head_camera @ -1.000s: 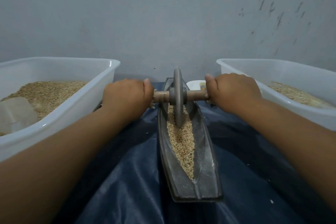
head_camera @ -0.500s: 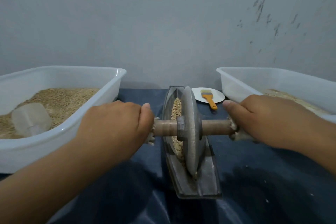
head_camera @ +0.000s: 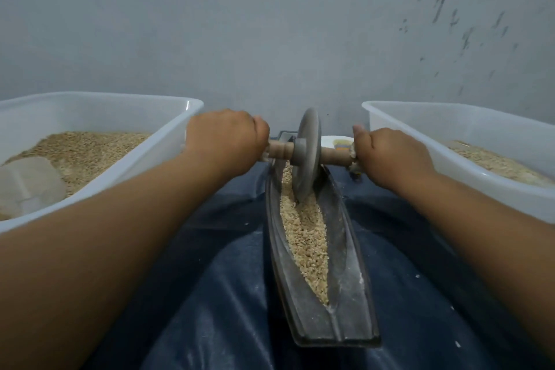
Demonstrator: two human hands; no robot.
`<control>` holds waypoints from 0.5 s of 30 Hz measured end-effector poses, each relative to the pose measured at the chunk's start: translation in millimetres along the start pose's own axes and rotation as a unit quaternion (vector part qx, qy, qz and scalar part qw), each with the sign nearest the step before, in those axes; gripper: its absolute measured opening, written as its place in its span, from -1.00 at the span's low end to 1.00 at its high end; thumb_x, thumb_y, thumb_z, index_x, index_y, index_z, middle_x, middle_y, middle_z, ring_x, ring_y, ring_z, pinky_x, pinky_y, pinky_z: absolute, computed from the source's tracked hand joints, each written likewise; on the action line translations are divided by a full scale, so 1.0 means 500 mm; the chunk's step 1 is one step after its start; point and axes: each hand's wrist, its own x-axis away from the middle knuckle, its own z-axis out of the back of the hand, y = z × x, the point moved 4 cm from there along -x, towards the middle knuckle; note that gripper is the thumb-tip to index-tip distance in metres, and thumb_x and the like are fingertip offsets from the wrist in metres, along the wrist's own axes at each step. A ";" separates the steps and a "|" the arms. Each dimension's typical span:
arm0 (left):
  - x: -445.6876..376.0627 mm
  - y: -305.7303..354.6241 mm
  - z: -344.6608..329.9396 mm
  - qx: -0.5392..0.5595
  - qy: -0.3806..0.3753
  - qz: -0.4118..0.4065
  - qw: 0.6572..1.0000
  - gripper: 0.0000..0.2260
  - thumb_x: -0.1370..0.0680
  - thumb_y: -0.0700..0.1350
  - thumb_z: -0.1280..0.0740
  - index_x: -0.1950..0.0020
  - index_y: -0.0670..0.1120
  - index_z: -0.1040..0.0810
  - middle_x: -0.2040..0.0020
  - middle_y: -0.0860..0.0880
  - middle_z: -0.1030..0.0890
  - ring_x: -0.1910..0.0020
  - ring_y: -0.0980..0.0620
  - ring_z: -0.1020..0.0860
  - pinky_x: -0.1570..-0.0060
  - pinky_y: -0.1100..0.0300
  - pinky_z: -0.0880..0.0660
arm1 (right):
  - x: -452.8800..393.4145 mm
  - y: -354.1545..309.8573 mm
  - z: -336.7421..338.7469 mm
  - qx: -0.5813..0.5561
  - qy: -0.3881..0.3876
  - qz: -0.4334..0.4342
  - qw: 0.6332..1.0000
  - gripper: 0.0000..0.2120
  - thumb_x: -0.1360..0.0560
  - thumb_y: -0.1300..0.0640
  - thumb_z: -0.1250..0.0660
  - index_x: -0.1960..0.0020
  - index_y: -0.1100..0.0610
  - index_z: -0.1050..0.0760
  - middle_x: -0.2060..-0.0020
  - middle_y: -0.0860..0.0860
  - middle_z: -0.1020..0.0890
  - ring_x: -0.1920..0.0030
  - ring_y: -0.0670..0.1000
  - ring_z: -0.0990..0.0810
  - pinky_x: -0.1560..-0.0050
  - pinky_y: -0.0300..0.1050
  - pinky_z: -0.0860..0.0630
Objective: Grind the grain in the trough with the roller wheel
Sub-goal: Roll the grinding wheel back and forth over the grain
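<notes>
A long dark metal trough [head_camera: 345, 294] runs away from me on a dark blue sheet, its groove filled with pale grain [head_camera: 304, 237]. The grey roller wheel [head_camera: 306, 156] stands upright in the groove near the far end, on a wooden axle [head_camera: 282, 149]. My left hand [head_camera: 225, 141] grips the axle's left end. My right hand [head_camera: 390, 155] grips the right end, where a bit of cloth wrapping shows. Both arms are stretched forward.
A white plastic tub [head_camera: 144, 168] on the left holds grain and a clear scoop [head_camera: 30, 183]. A second white tub [head_camera: 486, 180] with grain stands on the right. A small white plate [head_camera: 338, 141] with a brush lies behind the axle. A grey wall is close behind.
The wheel was at the far end, came back to the near end half a second ago, and has now rolled forward to the far end again with both hands on the axle.
</notes>
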 end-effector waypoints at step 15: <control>0.133 0.013 0.050 0.027 -0.012 -0.080 0.996 -0.47 -0.54 -0.05 -0.25 -0.21 -0.16 0.10 0.02 -0.10 -0.48 0.14 -0.11 -0.50 0.34 0.07 -0.40 | 0.103 -0.018 0.080 0.049 -0.083 0.064 0.993 -0.44 -0.60 -0.22 0.12 0.38 0.01 -0.41 0.35 0.05 -0.53 0.26 0.09 -0.51 0.22 -0.04 -0.37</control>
